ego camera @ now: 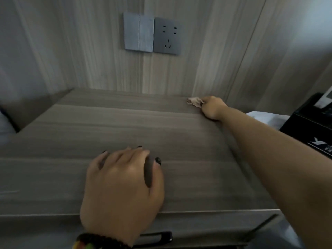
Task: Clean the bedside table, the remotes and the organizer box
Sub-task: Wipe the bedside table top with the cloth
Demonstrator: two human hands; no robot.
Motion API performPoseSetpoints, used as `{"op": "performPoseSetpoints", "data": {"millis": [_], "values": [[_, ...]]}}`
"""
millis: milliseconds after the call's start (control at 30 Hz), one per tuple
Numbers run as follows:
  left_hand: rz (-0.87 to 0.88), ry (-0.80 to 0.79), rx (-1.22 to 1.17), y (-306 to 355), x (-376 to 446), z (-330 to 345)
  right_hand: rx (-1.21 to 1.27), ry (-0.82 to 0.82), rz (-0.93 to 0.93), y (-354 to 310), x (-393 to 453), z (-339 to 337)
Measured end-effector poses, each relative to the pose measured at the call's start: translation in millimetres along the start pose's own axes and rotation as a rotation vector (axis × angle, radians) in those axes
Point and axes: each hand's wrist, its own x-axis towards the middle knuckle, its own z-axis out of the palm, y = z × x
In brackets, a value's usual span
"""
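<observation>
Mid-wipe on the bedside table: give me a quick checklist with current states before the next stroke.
1. Cloth gripped by right hand: ok.
2. Cloth touching the bedside table at its far right corner: ok.
3. Left hand resting flat near the front edge, bracing: ok.
4. Tabletop free of objects in the wipe path: ok.
5. Black box off the table, to the right: ok.
6. Surface cleanliness: cannot tell.

A bedroom: wood-grain bedside table, wall switch, white bedding alongside.
</observation>
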Motion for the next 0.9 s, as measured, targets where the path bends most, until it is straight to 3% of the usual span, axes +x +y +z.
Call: {"op": "performPoseSetpoints", "data": {"millis": [133,200,433,533,667,800,900], "values": [[-0.015,-0.027,0.014,1,1,1,-0.156,0.029,0.088,-28,21,9],[-0.015,-0.015,-0.003,1,1,1,-0.163,0.050,0.028,-52,18,14],[-0.025,0.009,-0.038,1,0,0,0.220,0.055,-0.634,-101,-90,15],[0.019,0.102,-0.077,0,-3,0,0.228,0.038,-0.765,-82,-153,0],[0.069,0.210,-0.155,-2,-7,2,0.225,0.010,-0.707,-39,-184,-14],[0.053,0.229,-0.216,-3,-11,1,0.216,0.050,-0.393,-10,-169,-18],[-0.013,0.245,-0.326,-3,-14,-2,0.219,0.083,-0.301,-11,-177,-10]]}}
